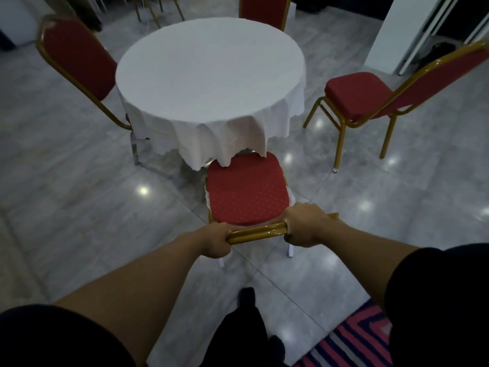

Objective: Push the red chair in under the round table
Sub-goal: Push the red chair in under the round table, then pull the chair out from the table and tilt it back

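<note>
Both hands, the left hand (pixel 215 241) and right hand (pixel 301 225), have fingers clamped on the gold metal top rail (pixel 256 232) of the red padded chair (pixel 246 192). Its seat's far edge sits just beneath the white cloth hanging off the round table (pixel 211 72). The push is partway; next, a straight shove farther in.

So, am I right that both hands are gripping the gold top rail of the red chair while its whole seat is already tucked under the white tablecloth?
Not quite. The head view shows only the front edge of the seat reaching the hem of the white tablecloth; most of the red chair is still out. The left hand and right hand do grip its gold top rail.
</note>
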